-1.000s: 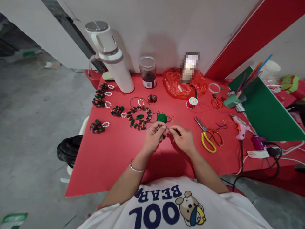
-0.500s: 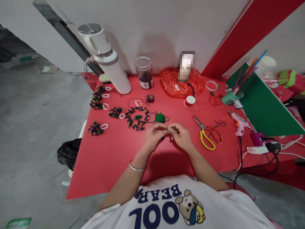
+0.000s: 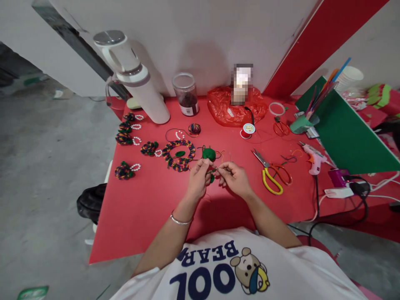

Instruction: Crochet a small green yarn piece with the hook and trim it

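My left hand (image 3: 198, 179) pinches a small green yarn piece (image 3: 212, 178), which hangs partly below its fingers. Close on its right, my right hand (image 3: 235, 178) is closed with thumb and forefinger together at the piece's upper edge. Whatever thin thing lies in that pinch is too small to make out. Just beyond the hands sits a ball of green yarn (image 3: 208, 154). To its left lies a multicoloured crocheted strip (image 3: 187, 162) curled into a ring, with a green leaf shape (image 3: 180, 154) inside.
Yellow-and-orange-handled scissors (image 3: 271, 179) and a pink glue gun (image 3: 315, 160) lie right. Several yarn flowers with bead loops (image 3: 124, 171) line the left. Behind stand a white bottle (image 3: 150, 100), a clear jar (image 3: 186, 96) and a red plastic bag (image 3: 218, 110). Cables (image 3: 317, 200) run at right.
My hands have come slightly apart, and the left has turned so that the green yarn piece shows below its fingers. The camera view has shifted a little.
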`<state>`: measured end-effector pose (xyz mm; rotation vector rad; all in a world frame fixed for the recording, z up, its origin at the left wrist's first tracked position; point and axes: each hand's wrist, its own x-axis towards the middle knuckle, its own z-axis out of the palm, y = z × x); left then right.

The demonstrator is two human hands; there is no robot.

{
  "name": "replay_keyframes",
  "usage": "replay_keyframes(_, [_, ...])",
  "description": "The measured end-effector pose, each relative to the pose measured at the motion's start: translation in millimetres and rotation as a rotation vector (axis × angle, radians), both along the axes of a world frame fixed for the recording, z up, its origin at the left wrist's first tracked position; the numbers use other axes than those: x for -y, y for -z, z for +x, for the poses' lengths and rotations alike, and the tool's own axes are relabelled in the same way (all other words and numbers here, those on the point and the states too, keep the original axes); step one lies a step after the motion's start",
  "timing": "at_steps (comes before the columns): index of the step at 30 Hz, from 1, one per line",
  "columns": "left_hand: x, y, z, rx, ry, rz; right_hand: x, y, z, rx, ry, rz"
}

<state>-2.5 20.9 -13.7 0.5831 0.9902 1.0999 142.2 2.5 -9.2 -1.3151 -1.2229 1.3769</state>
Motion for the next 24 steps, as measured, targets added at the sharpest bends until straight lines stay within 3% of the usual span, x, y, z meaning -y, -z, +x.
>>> replay_keyframes(4, [-0.1, -2.6, -3.8, -0.094, 0.095, 0.089, -0.5, 0.2, 2.1, 0.005, 0.011, 0.004])
replay_keyframes(9, [0.6, -0.1, -4.5, -0.115, 0.088, 0.181, -0.8, 0.6, 3.3, 0.012, 0.034, 0.006])
replay_keyframes(16, [-0.9, -5.4, -5.0, 0.025, 0.102, -0.054, 0.3, 4.2, 1.2, -0.011, -0.069, 0.003])
replay_keyframes(24, [-0.6, -10.4, -0.5, 0.121, 0.080, -0.068, 1.8, 6.1, 3.8, 0.005, -0.156, -0.006])
